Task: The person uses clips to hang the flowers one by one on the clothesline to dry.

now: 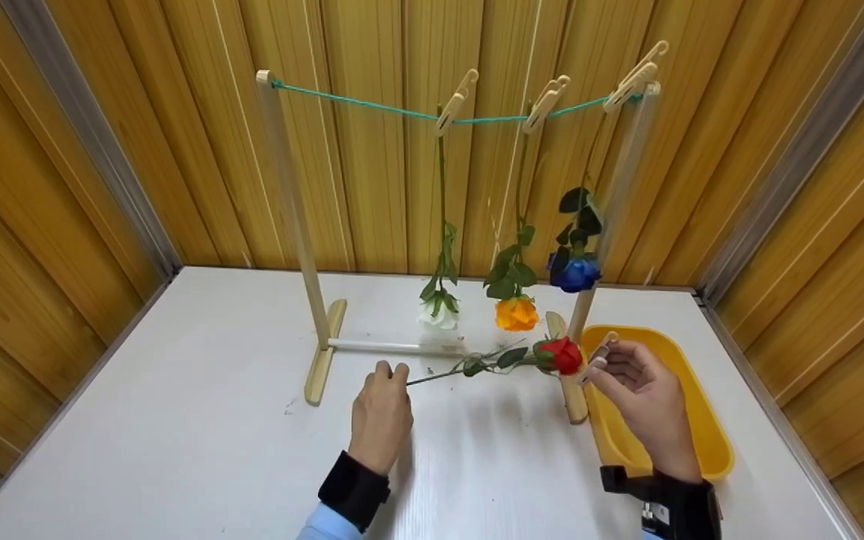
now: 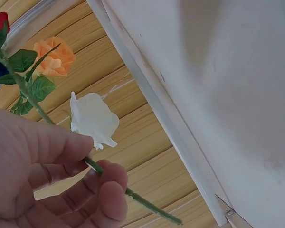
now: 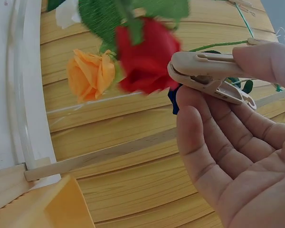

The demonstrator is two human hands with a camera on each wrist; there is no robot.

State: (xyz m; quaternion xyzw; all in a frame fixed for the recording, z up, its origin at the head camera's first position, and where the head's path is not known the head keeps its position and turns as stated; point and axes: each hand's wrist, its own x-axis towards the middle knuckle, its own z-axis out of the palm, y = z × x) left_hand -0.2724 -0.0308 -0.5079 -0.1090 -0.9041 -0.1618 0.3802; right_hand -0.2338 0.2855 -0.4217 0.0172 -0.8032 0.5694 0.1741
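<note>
My left hand (image 1: 382,418) pinches the green stem (image 2: 152,207) of a red rose (image 1: 565,355) near its cut end, with the flower pointing right. In my right hand (image 1: 651,397) a beige clothespin (image 3: 206,71) is held between thumb and fingers, close beside the red bloom. Behind them a white rose (image 1: 439,310), an orange rose (image 1: 516,313) and a blue rose (image 1: 574,273) hang upside down. Clothespins (image 1: 456,103) fix their stems to a green cord (image 1: 357,100).
The cord runs between two wooden posts (image 1: 293,210) on foot bars, joined low down by a white rod (image 1: 387,346). A yellow basin (image 1: 715,442) stands on the white table (image 1: 177,420) at right, partly behind my right hand. Wood-patterned walls (image 1: 364,195) enclose the table.
</note>
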